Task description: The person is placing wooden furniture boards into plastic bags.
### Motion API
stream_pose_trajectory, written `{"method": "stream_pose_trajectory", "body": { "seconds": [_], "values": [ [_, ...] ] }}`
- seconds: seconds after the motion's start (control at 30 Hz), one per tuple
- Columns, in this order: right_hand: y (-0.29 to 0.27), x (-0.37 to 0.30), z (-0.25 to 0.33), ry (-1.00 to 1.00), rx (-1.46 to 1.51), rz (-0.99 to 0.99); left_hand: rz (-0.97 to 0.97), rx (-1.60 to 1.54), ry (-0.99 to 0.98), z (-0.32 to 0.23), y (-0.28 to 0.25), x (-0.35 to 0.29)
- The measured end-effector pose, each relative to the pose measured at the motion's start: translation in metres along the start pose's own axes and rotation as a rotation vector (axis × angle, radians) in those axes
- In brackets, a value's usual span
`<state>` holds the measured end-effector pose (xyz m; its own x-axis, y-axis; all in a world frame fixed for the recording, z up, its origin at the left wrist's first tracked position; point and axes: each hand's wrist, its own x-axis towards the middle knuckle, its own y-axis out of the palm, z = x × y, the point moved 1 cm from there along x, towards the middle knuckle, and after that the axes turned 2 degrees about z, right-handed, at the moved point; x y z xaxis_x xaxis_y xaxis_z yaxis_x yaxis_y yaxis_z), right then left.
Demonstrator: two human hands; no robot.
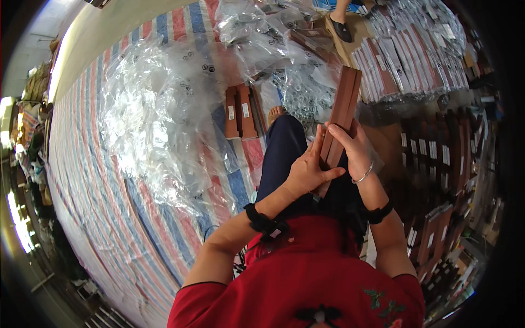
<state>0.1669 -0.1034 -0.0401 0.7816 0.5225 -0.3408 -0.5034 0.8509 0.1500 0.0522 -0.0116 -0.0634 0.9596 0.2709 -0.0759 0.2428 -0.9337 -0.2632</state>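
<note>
Head view, from left to right: a striped tarpaulin (136,218) covers the floor, with a heap of clear plastic bags (158,109) on it. Two short brown bars (239,112) lie flat beside the heap, partly under plastic. The left hand (306,172) presses its open palm and straight fingers against the lower part of a long reddish-brown wooden strip bundle (342,117), held upright above the person's lap. The right hand (353,147) grips the bundle from the other side; its lower end is hidden behind the hands. Further right, wrapped strip packs (404,65) lie in rows, and dark stacks (437,158) fade into shadow, hard to make out.
</note>
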Motion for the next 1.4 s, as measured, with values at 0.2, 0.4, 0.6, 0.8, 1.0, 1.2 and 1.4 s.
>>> {"method": "stream_pose_trajectory", "body": {
  "seconds": [0.2, 0.4, 0.6, 0.8, 1.0, 1.2, 1.4],
  "values": [
    [0.016, 0.04, 0.011, -0.181, -0.196, 0.006, -0.225, 0.323, 0.05, -0.014, -0.023, 0.044],
    [0.001, 0.075, 0.0, -0.141, -0.111, 0.152, -0.186, -0.603, -0.141, 0.065, -0.104, 0.084],
    [-0.107, 0.057, -0.057, -0.055, -0.666, -0.051, -0.585, -0.982, -0.477, 0.191, -0.142, 0.1],
    [-0.099, 0.046, -0.057, -0.136, -1.326, 0.053, -0.808, -1.249, -0.674, 0.354, -0.122, 0.09],
    [-0.114, 0.048, -0.053, 0.047, -1.34, -0.002, -0.903, -1.295, -0.636, 0.441, -0.125, 0.106],
    [-0.105, 0.06, -0.046, 0.119, -1.349, 0.057, -0.822, -1.182, -0.628, 0.482, -0.146, 0.117],
    [-0.103, 0.065, -0.038, 0.144, -1.293, -0.004, -0.616, -0.365, -0.797, 0.506, -0.155, 0.09]
  ]
}}
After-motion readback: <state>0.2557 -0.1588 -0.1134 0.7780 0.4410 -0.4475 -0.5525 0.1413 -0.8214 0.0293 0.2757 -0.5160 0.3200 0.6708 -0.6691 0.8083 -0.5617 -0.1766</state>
